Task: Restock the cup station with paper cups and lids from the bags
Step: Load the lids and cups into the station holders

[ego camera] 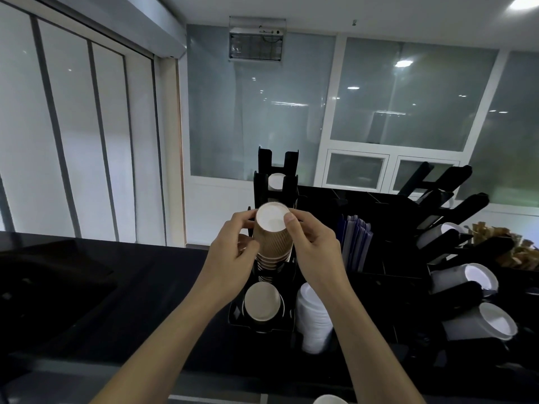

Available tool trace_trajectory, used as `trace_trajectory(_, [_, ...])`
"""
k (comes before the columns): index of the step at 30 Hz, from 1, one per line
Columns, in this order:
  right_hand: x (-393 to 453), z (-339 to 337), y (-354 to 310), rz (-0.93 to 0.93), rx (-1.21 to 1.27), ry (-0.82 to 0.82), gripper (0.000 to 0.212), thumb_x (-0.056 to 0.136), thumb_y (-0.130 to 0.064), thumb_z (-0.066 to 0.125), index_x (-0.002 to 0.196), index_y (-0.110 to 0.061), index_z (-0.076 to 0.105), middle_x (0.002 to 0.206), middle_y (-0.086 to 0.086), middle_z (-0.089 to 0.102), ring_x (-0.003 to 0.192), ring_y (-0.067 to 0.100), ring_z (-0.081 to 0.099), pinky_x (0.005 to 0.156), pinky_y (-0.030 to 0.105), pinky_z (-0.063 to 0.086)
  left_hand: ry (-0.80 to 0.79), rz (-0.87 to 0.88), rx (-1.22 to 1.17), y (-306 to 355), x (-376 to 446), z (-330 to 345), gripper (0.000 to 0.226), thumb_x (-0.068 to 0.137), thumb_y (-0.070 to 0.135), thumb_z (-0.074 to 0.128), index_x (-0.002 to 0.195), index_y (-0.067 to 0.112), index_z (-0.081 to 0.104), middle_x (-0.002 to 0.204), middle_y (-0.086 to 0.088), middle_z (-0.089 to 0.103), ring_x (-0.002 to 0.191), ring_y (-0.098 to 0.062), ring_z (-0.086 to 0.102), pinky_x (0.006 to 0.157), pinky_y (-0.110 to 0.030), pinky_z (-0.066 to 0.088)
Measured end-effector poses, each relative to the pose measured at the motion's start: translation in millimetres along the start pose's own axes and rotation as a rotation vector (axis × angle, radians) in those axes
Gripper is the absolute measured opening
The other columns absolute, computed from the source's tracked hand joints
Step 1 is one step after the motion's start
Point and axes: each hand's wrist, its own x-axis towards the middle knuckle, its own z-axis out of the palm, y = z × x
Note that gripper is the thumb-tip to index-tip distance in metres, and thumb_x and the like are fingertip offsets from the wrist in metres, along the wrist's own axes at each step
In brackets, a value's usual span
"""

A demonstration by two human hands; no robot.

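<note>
A stack of brown ribbed paper cups (272,240) is held bottom-up between both hands, its white base turned toward the camera. The left hand (233,252) is curled round the left side of the stack, with the thumb laid across the ribbed wall; the right hand (313,243) is wrapped round the right side, with the thumb pressed at the rim of the white base. The stack is set in the middle slot of a black cup dispenser (262,314) standing on the dark counter (145,287), its lower cups already between the dispenser's uprights. In the slot nearest the counter's front edge another brown cup (262,300) is seen lying with its base outward, and in the rear slot a white cup base (276,181) is visible. Just to the right of the dispenser a stack of white lids (315,319) is stood. Further right, toward the counter's right end, dark sleeves (354,243) are stored upright in a black organiser, grey cups (466,278) are held in tilted racks, and brown sachets (501,243) are heaped behind them.
</note>
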Motion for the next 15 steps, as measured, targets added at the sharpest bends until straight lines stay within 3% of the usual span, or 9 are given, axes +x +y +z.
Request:
trace_trajectory(6, [-4.1,1.0,4.2,-0.003,0.017,-0.005,0.03,0.104,-0.049,0.053,0.126,-0.038,0.07,0.112,-0.02,0.073,0.107,-0.007,0.064,0.079,0.006,0.048,0.001,0.006,-0.006,-0.9,-6.6,5.2,0.055,0.101,0.011,0.054,0.132,0.054,0.042,0.131,0.016,0.053,0.115,0.006,0.055,0.087,-0.013,0.05])
trace_trajectory(10, [-5.0,-1.2,2.9,0.01,0.002,-0.026,0.029,0.105,-0.048,0.05,0.128,-0.04,0.067,0.113,-0.021,0.073,0.108,-0.009,0.063,0.079,0.005,0.047,-0.011,-0.009,-0.015,0.9,-10.5,5.0,0.056,0.101,0.01,0.054,0.146,0.041,0.042,0.133,0.02,0.053,0.117,0.01,0.052,0.093,-0.016,0.049])
trace_trajectory(15, [-10.5,-3.1,5.9,0.019,-0.009,0.019,0.018,0.107,-0.039,0.05,0.12,-0.036,0.062,0.105,-0.015,0.073,0.101,-0.002,0.067,0.083,0.028,0.057,-0.013,-0.021,-0.027,7.0,-18.7,-0.1,0.051,0.101,0.009,0.053,0.137,0.043,0.041,0.125,0.035,0.051,0.113,0.017,0.052,0.083,-0.004,0.044])
